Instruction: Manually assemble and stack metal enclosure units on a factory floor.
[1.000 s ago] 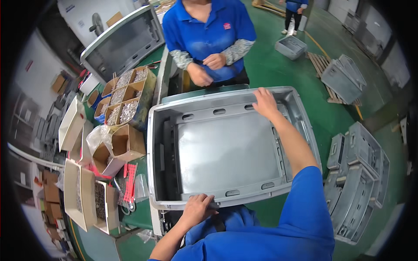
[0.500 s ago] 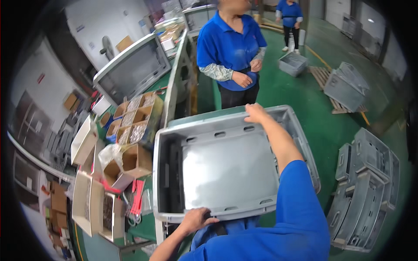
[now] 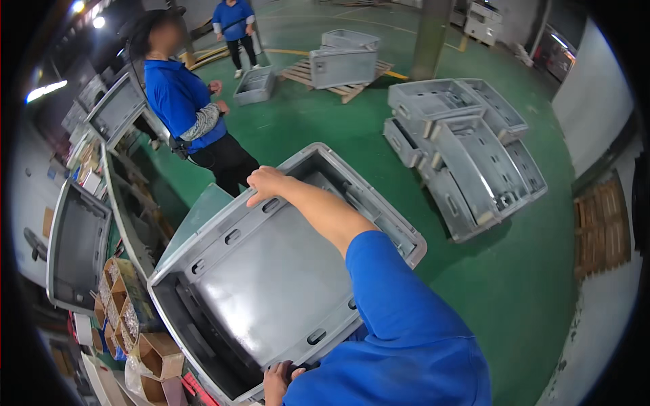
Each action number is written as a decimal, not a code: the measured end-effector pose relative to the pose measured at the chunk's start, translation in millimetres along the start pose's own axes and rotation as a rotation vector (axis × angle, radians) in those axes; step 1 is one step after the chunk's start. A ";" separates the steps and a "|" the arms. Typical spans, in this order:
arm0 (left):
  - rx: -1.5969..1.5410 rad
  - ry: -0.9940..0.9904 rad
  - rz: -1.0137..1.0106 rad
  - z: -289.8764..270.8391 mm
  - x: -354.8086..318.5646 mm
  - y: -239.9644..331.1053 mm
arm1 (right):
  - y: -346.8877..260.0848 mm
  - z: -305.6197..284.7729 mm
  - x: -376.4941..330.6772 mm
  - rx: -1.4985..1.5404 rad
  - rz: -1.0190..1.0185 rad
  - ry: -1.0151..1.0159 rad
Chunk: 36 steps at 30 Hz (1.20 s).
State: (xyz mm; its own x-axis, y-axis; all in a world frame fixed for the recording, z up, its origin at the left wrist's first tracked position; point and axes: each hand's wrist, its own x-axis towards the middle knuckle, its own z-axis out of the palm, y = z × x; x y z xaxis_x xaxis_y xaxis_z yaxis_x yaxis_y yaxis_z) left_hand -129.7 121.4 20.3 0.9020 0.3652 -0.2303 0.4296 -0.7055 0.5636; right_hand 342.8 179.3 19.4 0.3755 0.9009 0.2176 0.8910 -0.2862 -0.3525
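Note:
A large grey metal housing (image 3: 271,271), shaped like a shallow open box with slots along its rim, fills the middle of the view and is tilted off the bench. My right hand (image 3: 267,184) grips its far rim, arm stretched across the open face. My left hand (image 3: 281,379) grips the near rim at the bottom edge of the view. Both my sleeves are blue.
A person in a blue shirt (image 3: 186,108) stands just beyond the housing; another person (image 3: 233,27) stands farther off. Several grey housings (image 3: 467,149) lie stacked on the green floor at right, more on a wooden pallet (image 3: 345,64). Cardboard boxes of parts (image 3: 128,325) sit on the bench at left.
The housing has swung round and lifted away from the bench toward the right, both hands still on its rims. The view has turned toward the open floor, and the person in blue now stands at left.

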 end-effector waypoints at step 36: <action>0.334 -0.919 1.430 426.2 -209.0 443.7 | -87.2 -266.5 -1252.0 -0.354 1.627 0.693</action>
State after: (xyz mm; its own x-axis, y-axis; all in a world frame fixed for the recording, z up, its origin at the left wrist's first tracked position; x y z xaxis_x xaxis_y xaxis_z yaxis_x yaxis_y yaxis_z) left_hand -109.1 -526.8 -19.6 0.2230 -0.9643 -0.1427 -0.7846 -0.2644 0.5608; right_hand -137.1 -1010.7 20.2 0.7816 -0.5827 0.2225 -0.4679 -0.7837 -0.4086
